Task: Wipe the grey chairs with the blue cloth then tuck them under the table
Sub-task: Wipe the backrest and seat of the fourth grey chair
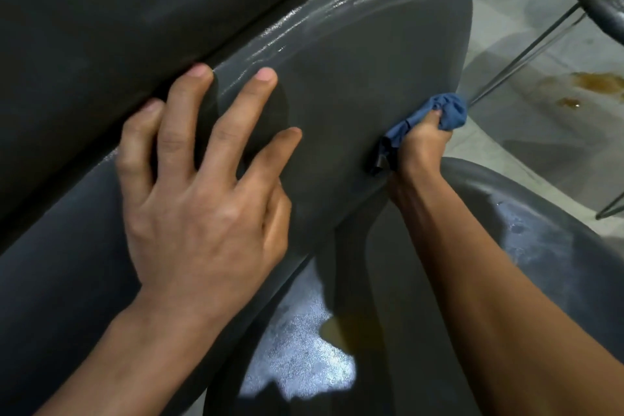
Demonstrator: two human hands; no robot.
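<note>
Hands first: my left hand (199,186) lies flat with fingers spread on the grey chair (354,94) back, I think to keep it from moving. My right hand (420,145) squeezes the bunched blue cloth (445,110) against the chair's right edge to rub it clean.

We're in dim, flat indoor light here, and the upper left is close to black. Soft glare streaks run along the top edge of the grey chair back (354,54), wet-looking highlights. Below, a bright patch of reflected light glints off the floor (297,355), grainy and nearly blown out. The left hand (206,199) throws dark finger shadows onto the chair. We see wide-angle bending at the frame edges, and the far right corner goes soft. The blue cloth (445,111) is slightly blurred.
</note>
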